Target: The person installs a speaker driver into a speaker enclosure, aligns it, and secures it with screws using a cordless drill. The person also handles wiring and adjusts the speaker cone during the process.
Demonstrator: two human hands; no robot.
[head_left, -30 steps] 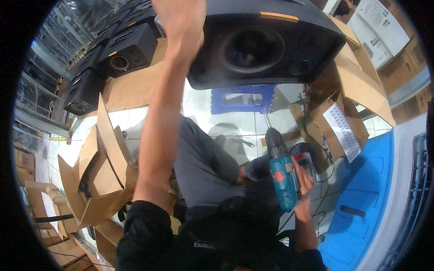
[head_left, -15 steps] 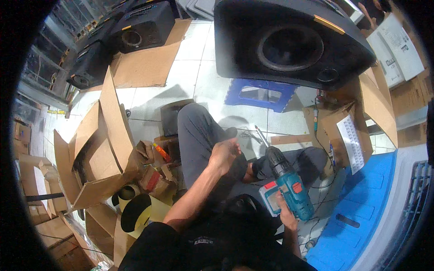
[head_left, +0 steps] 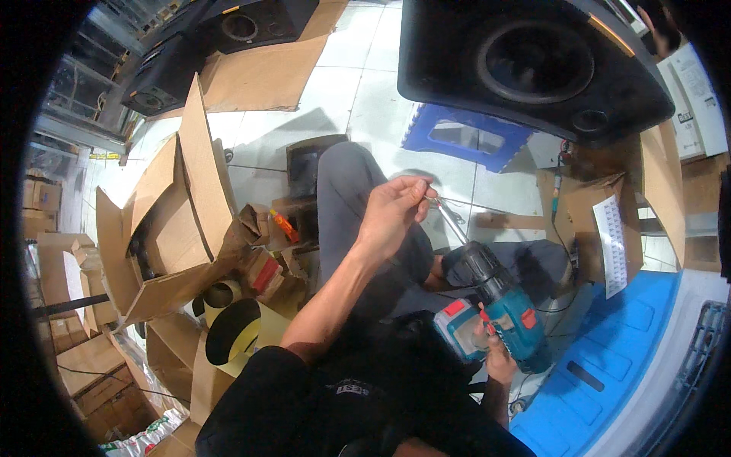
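My right hand (head_left: pixel 496 356) is wrapped round the handle of a teal and black cordless drill (head_left: pixel 506 308) with a red-and-white battery pack at its base. A long silver driver bit (head_left: pixel 452 223) sticks out of the chuck, pointing away and to the left. Close to the bit's tip is my left hand (head_left: pixel 388 217), with thumb and forefinger pinched together. Whatever small thing lies between those fingertips is too tiny to make out. Both hands are above my crossed legs (head_left: pixel 346 190) in grey trousers.
A large black speaker (head_left: pixel 449 68) rests over a blue plastic stool (head_left: pixel 434 137) ahead. Opened cardboard boxes (head_left: pixel 171 274) and yellow rolls (head_left: pixel 263 327) lie left, near an orange tube (head_left: pixel 285 226). A blue plastic panel (head_left: pixel 609 358) and a box with a white label sheet (head_left: pixel 611 247) are right.
My left hand has risen and moved right to the bit's tip, its fingers now pinched. The drill stays in my right hand, and the whole view has shifted slightly.
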